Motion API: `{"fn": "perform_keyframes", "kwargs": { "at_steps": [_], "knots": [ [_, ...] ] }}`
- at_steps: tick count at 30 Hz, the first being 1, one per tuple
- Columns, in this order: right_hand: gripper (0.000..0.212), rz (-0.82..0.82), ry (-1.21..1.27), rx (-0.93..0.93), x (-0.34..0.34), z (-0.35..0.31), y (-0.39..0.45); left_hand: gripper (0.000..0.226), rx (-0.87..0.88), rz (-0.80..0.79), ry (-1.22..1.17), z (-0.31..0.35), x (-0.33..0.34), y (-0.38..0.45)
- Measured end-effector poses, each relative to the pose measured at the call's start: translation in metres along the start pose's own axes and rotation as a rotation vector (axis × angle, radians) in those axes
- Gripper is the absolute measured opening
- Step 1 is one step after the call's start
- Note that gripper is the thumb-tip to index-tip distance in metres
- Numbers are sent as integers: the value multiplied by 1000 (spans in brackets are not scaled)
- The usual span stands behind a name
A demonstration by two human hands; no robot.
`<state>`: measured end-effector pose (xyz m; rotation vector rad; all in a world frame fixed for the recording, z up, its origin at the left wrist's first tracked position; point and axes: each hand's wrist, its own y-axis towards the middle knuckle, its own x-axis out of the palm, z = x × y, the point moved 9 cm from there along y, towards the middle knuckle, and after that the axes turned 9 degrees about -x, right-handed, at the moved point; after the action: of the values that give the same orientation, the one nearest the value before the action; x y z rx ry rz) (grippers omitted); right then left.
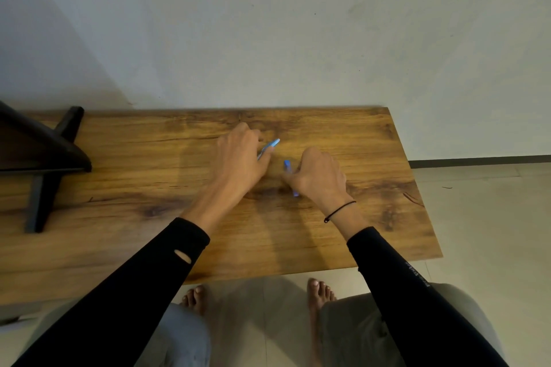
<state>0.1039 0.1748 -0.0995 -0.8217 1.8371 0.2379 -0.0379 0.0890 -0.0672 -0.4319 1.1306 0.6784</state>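
The pale wall (298, 23) fills the upper part of my view, and the wooden table (134, 187) is pushed right up against it. Tiled floor (492, 217) shows to the right of the table and below its near edge, where my bare feet (320, 292) stand. At the left end of the table sits a black stand (44, 152) with angled legs (only part of it is in view).

Both my arms reach forward over the table in black sleeves (134, 292). My left hand (238, 158) is over the middle of the table, towards the wall, with its fingers curled round a light blue pen (269, 146). The pen's free end sticks out to the right and slants towards the wall.

My right hand (319, 175) is just to the right and a little nearer to me, close to the left hand without touching it. It grips a darker blue pen (287, 164), which is blurred; one end shows above my thumb and the other below my palm. A thin black cord bracelet (340, 211) circles my right wrist.
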Motion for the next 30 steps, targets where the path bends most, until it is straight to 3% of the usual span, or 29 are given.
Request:
{"fn": "perform_keyframes", "kwargs": {
  "at_steps": [3, 8, 10, 14, 19, 22, 26, 30],
  "knots": [
    [33, 60, 155, -23, -12, 0, 5, 30, -45, -39, -223, 1, -7, 0],
    [27, 177, 436, -203, -33, -15, 5, 20, -215, -472, -845, 7, 29, -8],
    [25, 119, 565, -255, -31, -20, 4, 12, -263, -489, -965, 4, 30, -8],
    [11, 100, 741, -202, -33, -7, 10, 11, -185, -368, -877, -1, 19, -2],
    [3, 100, 812, -230, -41, 1, 11, 11, -63, -372, -729, 8, 20, -1],
    [7, 89, 755, -248, -40, -2, 11, 9, -30, -367, -675, 9, 21, 0],
    [11, 192, 465, -328, -48, -10, 10, 11, -28, -389, -698, 9, 25, 1],
    [19, 245, 392, -372, -49, -17, 6, 11, -51, -372, -729, 7, 25, 4]
  ]
}}
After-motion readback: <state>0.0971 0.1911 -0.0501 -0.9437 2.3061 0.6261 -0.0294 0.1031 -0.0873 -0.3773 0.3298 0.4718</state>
